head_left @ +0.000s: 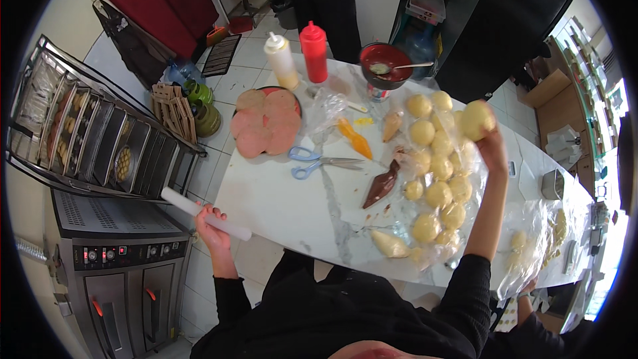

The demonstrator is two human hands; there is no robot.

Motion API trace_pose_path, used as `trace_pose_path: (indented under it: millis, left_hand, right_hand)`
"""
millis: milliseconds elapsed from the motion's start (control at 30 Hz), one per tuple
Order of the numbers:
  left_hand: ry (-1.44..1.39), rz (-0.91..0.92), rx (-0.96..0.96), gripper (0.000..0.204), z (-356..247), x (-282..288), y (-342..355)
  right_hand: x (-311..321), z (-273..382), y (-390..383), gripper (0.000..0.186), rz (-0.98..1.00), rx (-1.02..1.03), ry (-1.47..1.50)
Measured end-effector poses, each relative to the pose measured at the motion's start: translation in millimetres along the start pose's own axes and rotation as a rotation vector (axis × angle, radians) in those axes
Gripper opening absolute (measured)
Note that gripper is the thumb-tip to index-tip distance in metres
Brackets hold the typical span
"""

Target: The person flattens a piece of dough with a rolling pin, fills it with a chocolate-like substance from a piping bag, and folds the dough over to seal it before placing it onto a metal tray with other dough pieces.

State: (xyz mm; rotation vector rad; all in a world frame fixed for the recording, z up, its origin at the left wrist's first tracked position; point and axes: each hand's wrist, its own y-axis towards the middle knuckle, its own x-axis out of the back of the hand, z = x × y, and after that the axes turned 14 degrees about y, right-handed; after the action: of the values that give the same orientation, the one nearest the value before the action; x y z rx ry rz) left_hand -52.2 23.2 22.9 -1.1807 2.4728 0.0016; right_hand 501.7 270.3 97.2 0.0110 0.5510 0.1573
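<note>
From where I stand, the person's left hand (214, 225) is closed around a white rolling pin (187, 204), held slantwise at the near left edge of the marble-patterned surface (279, 203). The right hand (492, 148) is partly open, its fingers curled against a pale yellow dough ball (476, 119), which is raised over the right part of the surface. More dough balls (440, 167) lie beneath, partly under clear plastic.

Markings observed: the oven (119, 259) at left has a control panel (136, 252) with red-lit displays and pale lettering, too small to read reliably. A printed can (377, 94), partly hidden by the red-lined bowl (380, 83), shows red and blue on its label; the wording cannot be made out. The red bottle (314, 54) appears plain. Blue-handled scissors (307, 163) lie near the pink round slices (256, 126), left of the piping bags (355, 138).
</note>
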Motion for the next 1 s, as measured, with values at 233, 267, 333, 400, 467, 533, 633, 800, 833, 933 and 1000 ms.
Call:
trace_pose_path:
  millis: [233, 267, 333, 400, 467, 533, 633, 800, 833, 933, 1000]
  left_hand:
    - [-0.169, 0.283, 0.246, 0.037, -14.2, 50.1, 84.4]
    - [-0.165, 0.284, 0.296, 0.036, -16.2, 52.9, 93.0]
    - [-0.118, 0.284, 0.348, 0.035, -26.2, 62.9, 107.0]
    - [-0.106, 0.296, 0.353, 0.035, -30.3, 78.2, 118.0]
    - [-0.086, 0.295, 0.349, 0.034, -37.6, 93.2, 126.8]
    - [-0.112, 0.260, 0.359, 0.034, -38.2, 109.4, 135.2]
    - [-0.156, 0.199, 0.383, 0.034, -33.1, 128.7, 142.0]
    - [-0.236, 0.131, 0.393, 0.030, -30.8, 158.5, 142.9]
    - [-0.243, 0.103, 0.397, 0.029, -30.0, 165.4, 143.9]
    - [-0.252, -0.038, 0.379, 0.030, -30.8, 186.9, 146.2]
    - [-0.254, -0.103, 0.366, 0.030, -31.6, 200.9, 148.7]
  right_hand:
    - [-242.1, -198.2, -89.7, 0.052, 0.732, -0.003, -0.795]
    - [-257.6, -231.4, -101.9, 0.059, 0.712, -0.113, -0.950]
    - [-285.8, -270.4, -118.4, 0.065, 0.697, -0.223, -1.098]
    - [-307.7, -290.5, -126.4, 0.083, 0.592, -0.389, -1.435]
    - [-335.8, -285.1, -131.0, 0.090, 0.521, -0.348, -1.624]
    - [-348.1, -283.9, -129.8, 0.101, 0.384, -0.310, -1.800]
    - [-338.1, -295.3, -129.8, 0.089, 0.368, -0.475, -1.517]
    - [-321.7, -305.6, -125.8, 0.057, 0.356, -0.303, -1.473]
    - [-320.3, -303.2, -123.8, 0.048, 0.343, -0.224, -1.395]
    - [-347.2, -285.1, -126.0, 0.045, 0.248, -0.158, -1.344]
    - [-353.4, -287.6, -128.5, 0.051, 0.267, -0.202, -1.369]
